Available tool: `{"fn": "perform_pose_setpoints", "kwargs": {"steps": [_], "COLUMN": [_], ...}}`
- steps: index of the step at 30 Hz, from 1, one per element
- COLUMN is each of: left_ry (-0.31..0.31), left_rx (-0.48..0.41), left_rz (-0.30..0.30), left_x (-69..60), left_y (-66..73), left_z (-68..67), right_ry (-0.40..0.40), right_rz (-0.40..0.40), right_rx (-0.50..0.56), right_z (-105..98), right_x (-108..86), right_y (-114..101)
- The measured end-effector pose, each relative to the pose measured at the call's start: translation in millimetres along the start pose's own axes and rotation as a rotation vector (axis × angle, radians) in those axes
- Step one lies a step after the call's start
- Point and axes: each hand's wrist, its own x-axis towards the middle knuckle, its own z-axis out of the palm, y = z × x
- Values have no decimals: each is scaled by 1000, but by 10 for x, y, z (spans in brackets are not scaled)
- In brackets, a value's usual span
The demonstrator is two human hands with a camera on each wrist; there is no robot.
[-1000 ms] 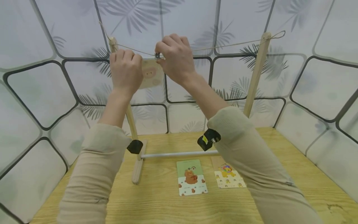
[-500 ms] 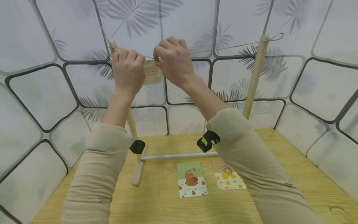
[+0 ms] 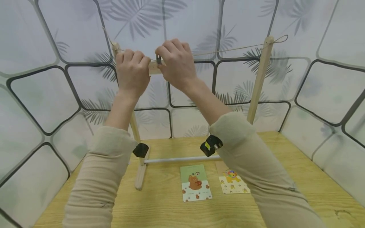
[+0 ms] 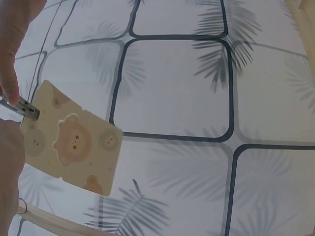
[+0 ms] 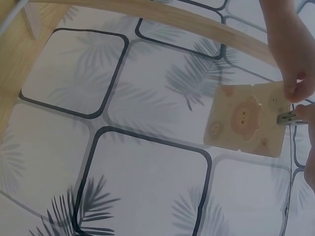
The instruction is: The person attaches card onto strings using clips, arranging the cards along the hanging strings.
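Note:
My right hand (image 3: pixel 178 65) pinches a small metal clip (image 3: pixel 158 59) between thumb and finger, up at the string. In the right wrist view the clip (image 5: pixel 288 117) overlaps the edge of a cream square card (image 5: pixel 243 120) with a pink animal face. That same edge is pinched by my left hand (image 3: pixel 132 72), whose thumb and fingertip (image 5: pixel 298 93) show there. The card (image 4: pixel 74 142) hangs beside the twine in the left wrist view. Head-on, only a narrow strip of it appears between the hands. Whether the clip also bites the string I cannot tell.
A twine string (image 3: pixel 231 49) spans the left wooden post (image 3: pixel 134 126) and the right wooden post (image 3: pixel 260 77). A white crossbar (image 3: pixel 179 159) joins them low down. On the wooden table lie a green bear card (image 3: pixel 195 183) and a yellow lion card (image 3: pixel 233 182), partly behind my right sleeve.
My left hand has shifted slightly right, closer to the right hand. Less of the cream card's face shows between the hands in the head view. The clip stays in my right fingers.

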Motion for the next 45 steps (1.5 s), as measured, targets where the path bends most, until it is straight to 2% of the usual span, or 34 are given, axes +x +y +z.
{"fn": "perform_pose_setpoints", "kwargs": {"steps": [6, 13, 18, 25, 29, 33, 38, 45], "left_ry": [-21, -57, -39, -25, -13, 26, 65, 51], "left_rx": [15, 32, 14, 16, -18, -60, -90, -102], "left_rz": [-8, -22, -27, -1, 7, 33, 67, 80], "left_x": [-17, -36, -41, -47, -52, -69, -101, -146], "left_y": [-5, -12, 3, 25, 38, 50, 50, 79], "left_z": [2, -11, -14, -29, -37, -26, -21, -48], "right_ry": [-10, 23, 53, 38, 46, 58, 114, 195], "right_rz": [3, -5, -21, -32, -28, -37, -80, -157], "right_rx": [-81, -92, -78, -92, -113, -138, -127, -114], "right_z": [17, 19, 29, 62, 65, 67, 108, 148], "right_x": [-15, -36, -83, -145, -189, -256, -357, -475], "right_y": [-39, -50, -33, -25, 19, 105, 203, 274]}}
